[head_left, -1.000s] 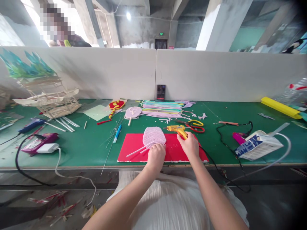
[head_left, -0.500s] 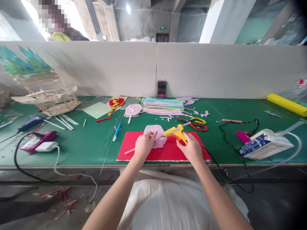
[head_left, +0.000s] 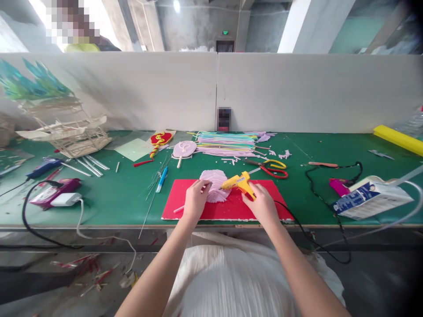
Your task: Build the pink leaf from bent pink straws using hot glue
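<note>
A yellow glue gun is gripped in my right hand, its nozzle pointing left at a round, ridged lilac piece. That piece lies on a red board. My left hand is at the left edge of the lilac piece, thumb and fingers pinched together; whatever lies between them is too small to make out. Beside that hand, a short clear glue stick rests on the board. The gun's black cord trails off to the right.
Behind the board lie scissors, a bundle of pastel strips, a lilac fan shape and a blue pen. A stick-built model stands left. Power strip sits front left, carton right.
My left fingertips have drawn back a little to the left, showing more of the lilac piece. The glue gun has stayed almost in place, its nozzle slightly nearer the piece's middle.
</note>
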{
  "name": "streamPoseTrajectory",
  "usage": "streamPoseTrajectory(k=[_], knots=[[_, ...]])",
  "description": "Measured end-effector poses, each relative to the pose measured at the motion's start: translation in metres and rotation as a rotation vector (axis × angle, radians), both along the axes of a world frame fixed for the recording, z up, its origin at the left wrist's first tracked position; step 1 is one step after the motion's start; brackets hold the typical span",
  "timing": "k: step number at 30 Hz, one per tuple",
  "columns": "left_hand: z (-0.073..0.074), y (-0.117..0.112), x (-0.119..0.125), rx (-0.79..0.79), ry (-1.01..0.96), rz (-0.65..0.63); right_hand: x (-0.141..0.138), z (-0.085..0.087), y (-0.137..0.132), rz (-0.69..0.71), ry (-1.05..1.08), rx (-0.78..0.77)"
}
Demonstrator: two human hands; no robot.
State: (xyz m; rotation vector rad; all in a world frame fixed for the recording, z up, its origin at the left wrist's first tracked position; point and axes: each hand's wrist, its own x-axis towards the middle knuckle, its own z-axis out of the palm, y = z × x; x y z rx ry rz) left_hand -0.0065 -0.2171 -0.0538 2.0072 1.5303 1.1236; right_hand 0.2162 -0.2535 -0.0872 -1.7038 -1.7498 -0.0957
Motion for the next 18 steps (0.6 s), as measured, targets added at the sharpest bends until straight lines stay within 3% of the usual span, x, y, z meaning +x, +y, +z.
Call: streamPoseTrajectory(k=[9, 18], knots=[[0.0024, -0.001, -0.0036, 0.075, 0.229, -0.21, -0.0005, -0.0042, 0.002, 0.02, -0.008, 0.033], [-0.0012, 0.0006, -0.0007, 0.039, 0.279, -0.14, 0.0012, -0.0051, 0.0022, 0.058, -0.017, 0.079]])
